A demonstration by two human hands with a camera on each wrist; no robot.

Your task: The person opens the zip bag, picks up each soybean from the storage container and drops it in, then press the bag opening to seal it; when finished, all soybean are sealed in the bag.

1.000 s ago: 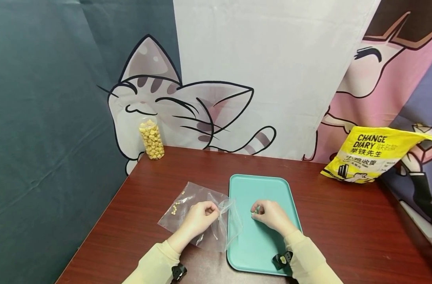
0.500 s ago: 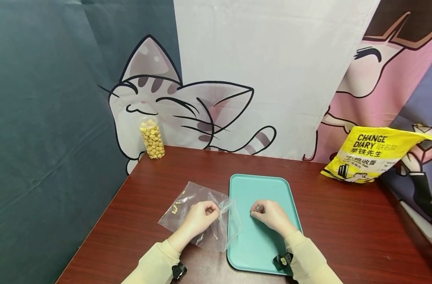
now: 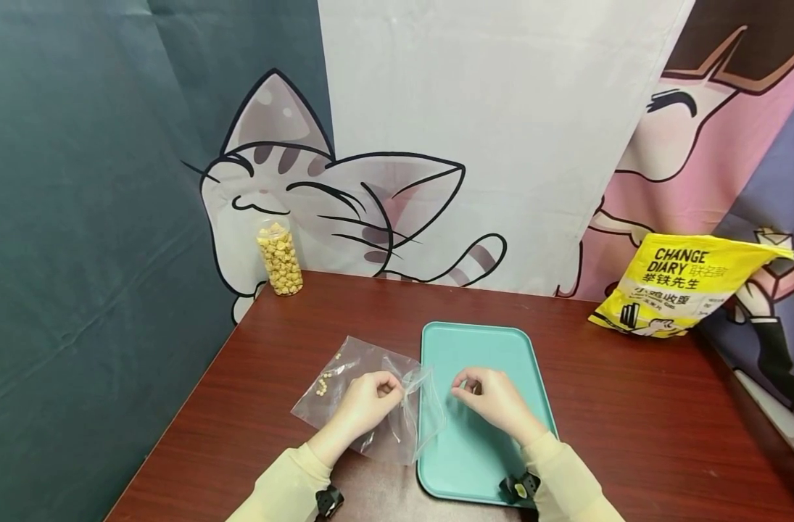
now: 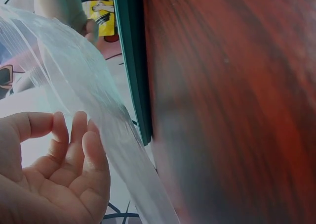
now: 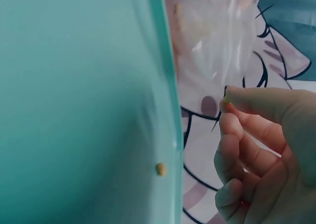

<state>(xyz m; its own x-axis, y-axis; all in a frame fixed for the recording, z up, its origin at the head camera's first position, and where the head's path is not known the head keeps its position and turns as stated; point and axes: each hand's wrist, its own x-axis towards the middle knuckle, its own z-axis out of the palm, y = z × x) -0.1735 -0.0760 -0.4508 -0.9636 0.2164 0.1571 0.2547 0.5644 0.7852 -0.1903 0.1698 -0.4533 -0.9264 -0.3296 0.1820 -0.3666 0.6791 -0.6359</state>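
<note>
My left hand (image 3: 365, 406) pinches the mouth of a clear plastic bag (image 3: 394, 436), thumb against forefinger. The bag lies flat on the table with several small yellow beans (image 3: 321, 386) inside; its mouth overlaps the left rim of a turquoise tray (image 3: 478, 341). My right hand (image 3: 496, 402) is above the tray, near the bag's mouth. In the right wrist view its thumb and forefinger pinch a tiny yellow bean (image 5: 226, 101), mostly hidden by the fingertips. Another bean (image 5: 161, 169) lies on the tray close to its edge.
A clear jar of popcorn (image 3: 280, 262) stands at the back left corner of the reddish-brown table (image 3: 240, 406). Upright at the back right is a yellow snack bag (image 3: 684, 284). Cartoon-printed cloth (image 3: 501, 109) hangs behind the table.
My right hand has moved slightly left over the tray, towards the bag's mouth. The left hand keeps its grip on the bag in the same place.
</note>
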